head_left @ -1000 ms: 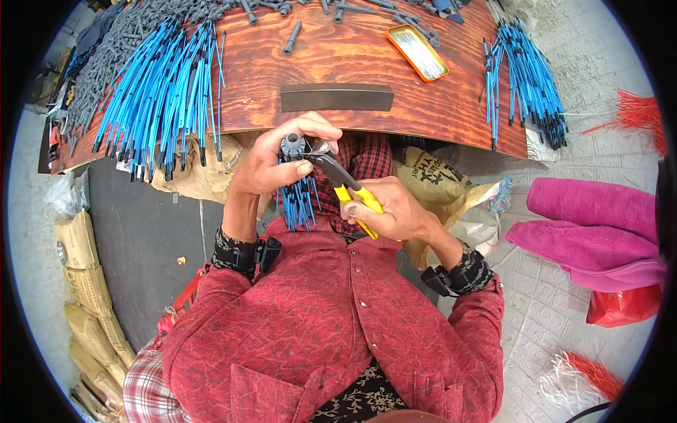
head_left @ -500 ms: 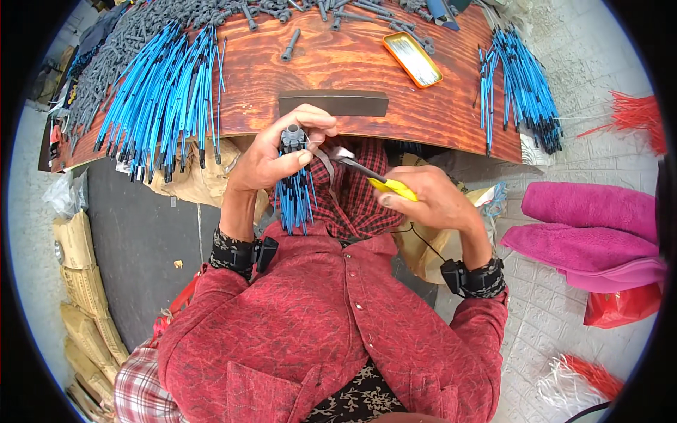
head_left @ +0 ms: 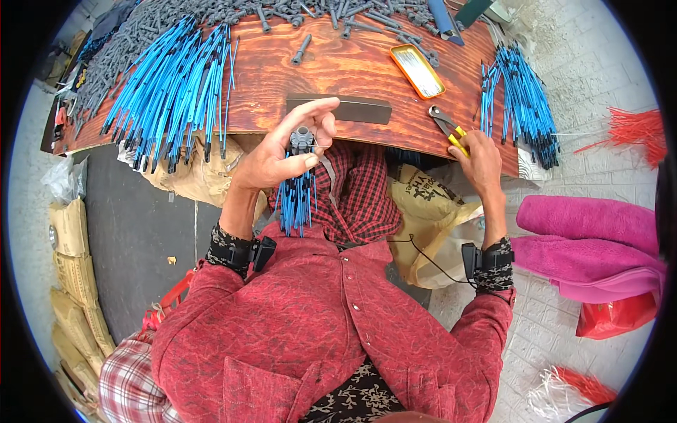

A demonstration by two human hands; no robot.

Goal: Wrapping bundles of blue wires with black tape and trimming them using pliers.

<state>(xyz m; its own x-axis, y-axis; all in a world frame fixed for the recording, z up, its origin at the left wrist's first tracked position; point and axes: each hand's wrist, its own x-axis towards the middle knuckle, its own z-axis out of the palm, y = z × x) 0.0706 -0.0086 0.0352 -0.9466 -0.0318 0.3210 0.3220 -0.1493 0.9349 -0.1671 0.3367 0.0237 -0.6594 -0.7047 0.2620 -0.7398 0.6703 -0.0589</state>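
Observation:
My left hand (head_left: 282, 151) is closed around a grey ribbed plastic hub (head_left: 302, 141) at the table's near edge. From the hub a bunch of thin blue rods (head_left: 296, 201) hangs down toward my lap. A fine wire or pin (head_left: 317, 146) sticks out beside the hub near my thumb. At the right, my right hand (head_left: 481, 161) grips a pair of pliers (head_left: 444, 123) by its yellow handles, with the metal jaws over the table. Next to the pliers lies an orange-rimmed tin (head_left: 417, 70) with thin silvery pieces inside.
A wooden table (head_left: 338, 60) carries a large heap of grey plastic parts (head_left: 141, 46). Bundles of blue rods lie left (head_left: 173, 95) and right (head_left: 522, 99). A dark flat bar (head_left: 363, 110) sits at the front edge. Pink towels (head_left: 585, 233) are at the right.
My right hand has carried the pliers away from the hub, to the right and up onto the table beside the tin. My left hand stays on the hub, its fingers slightly more raised.

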